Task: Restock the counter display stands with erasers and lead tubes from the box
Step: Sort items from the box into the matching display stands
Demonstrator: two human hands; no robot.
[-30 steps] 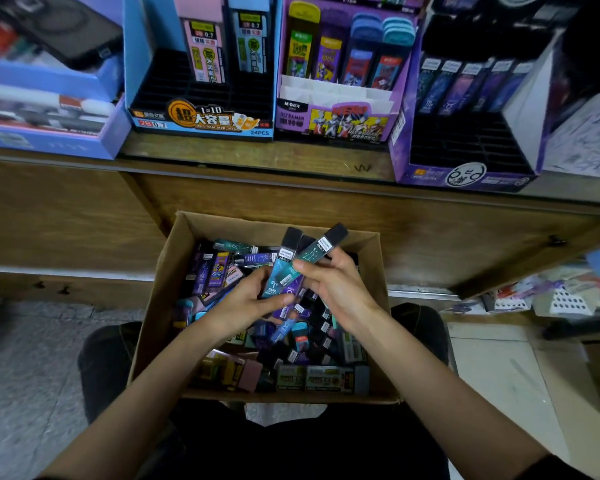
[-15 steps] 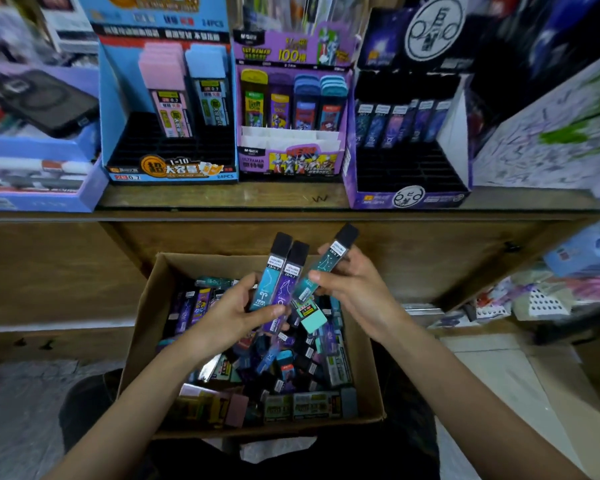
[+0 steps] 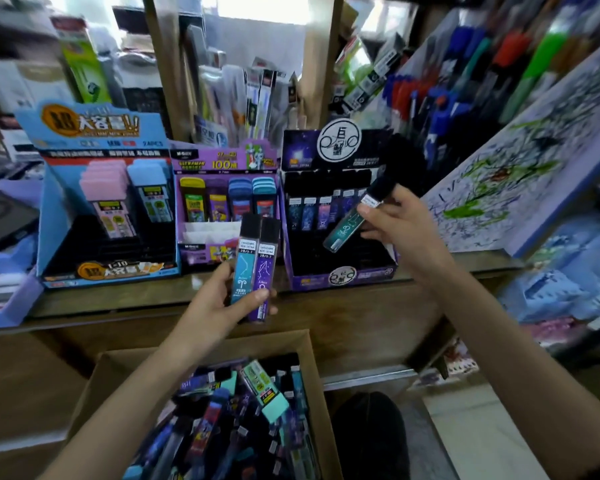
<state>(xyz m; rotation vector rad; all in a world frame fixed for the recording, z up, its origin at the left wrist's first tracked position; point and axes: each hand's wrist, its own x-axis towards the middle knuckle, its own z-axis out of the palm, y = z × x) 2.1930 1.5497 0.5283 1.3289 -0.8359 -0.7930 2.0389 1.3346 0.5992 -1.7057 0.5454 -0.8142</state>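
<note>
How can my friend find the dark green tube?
Find the dark purple display stand with the round white logo on the counter. The right hand holds the dark green tube in front of it. It alone is tilted; the blue tube and purple tube in the left hand stand upright.

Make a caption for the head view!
Right hand holds a teal tube at the rightmost stand; left hand holds two tubes.

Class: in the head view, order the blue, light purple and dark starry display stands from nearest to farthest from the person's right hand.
1. Dark starry stand, rightmost, right by the right hand.
2. Light purple stand, in the middle.
3. Blue stand, far left.
</note>
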